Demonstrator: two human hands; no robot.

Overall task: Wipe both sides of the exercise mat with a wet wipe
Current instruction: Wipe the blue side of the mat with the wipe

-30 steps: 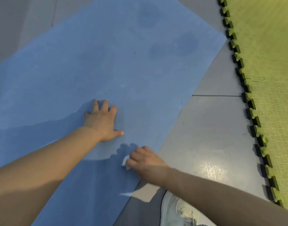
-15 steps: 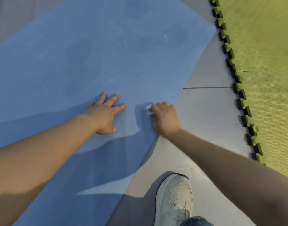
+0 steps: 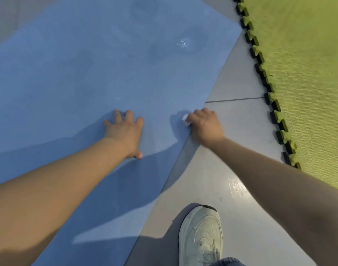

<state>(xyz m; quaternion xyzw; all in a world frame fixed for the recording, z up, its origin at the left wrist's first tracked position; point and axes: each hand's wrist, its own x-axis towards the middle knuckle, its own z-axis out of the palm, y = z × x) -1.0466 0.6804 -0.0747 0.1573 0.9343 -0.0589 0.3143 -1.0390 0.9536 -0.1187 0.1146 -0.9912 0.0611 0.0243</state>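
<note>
Grey tiled floor (image 3: 239,120), glossy, one dark grout line running toward the right; a yellow-green foam puzzle mat (image 3: 308,83) with black-toothed edge lies along the right side. Blue exercise mat (image 3: 78,73) spread flat on the floor, filling the left and centre of view; its long axis runs from lower left up toward the upper right, far corner pointing toward the puzzle mat but apart from it. Wet sheen and darker damp patches near that far end. Left hand (image 3: 124,131) pressed flat on the mat, fingers spread and straight, thumb toward the viewer, holding nothing. Right hand (image 3: 204,123) at the mat's right edge, fingers curled around a bunched white wet wipe (image 3: 185,120), only a small bit of it showing at the knuckles; the wipe touches the mat just inside the edge. Since a second ago the right hand has travelled away from the body along the mat's edge, from below the left hand to level with it; over the last half second it has shifted little. Left hand has stayed planted, fingers slightly re-spread. White sneaker (image 3: 201,237) on the floor at bottom, denim hem beside it. No legible brand, label or writing anywhere.
</note>
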